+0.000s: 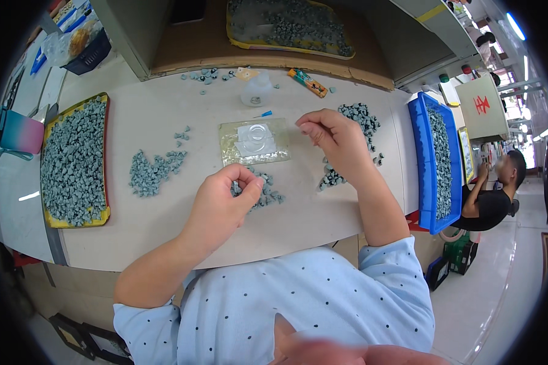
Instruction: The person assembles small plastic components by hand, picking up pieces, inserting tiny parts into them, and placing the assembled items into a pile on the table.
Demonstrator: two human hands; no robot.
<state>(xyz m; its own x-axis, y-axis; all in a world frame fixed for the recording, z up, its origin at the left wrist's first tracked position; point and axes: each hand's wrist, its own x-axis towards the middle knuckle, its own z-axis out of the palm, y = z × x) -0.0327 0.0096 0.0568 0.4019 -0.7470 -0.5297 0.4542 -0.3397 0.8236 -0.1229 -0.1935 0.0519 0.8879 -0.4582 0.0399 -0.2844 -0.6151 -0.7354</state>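
My left hand (225, 198) rests on the white table (164, 225), fingertips pinched over a small heap of grey-blue parts (268, 191); whether a part sits between the fingers I cannot tell. My right hand (335, 137) hovers to the right of a clear plastic sheet (254, 142) that carries a puddle of clear glue, thumb and finger pinched together, apparently on a tiny part. Beyond that hand lies another heap of grey-blue parts (359, 118). A third heap (152, 170) lies left of the sheet.
A yellow tray (73, 161) full of the same parts sits at the left, a blue tray (435, 158) at the right edge. A small clear bottle (256, 91), a blue-tipped nozzle (265, 114) and an orange tube (307, 82) lie behind. Another person (493, 194) sits far right.
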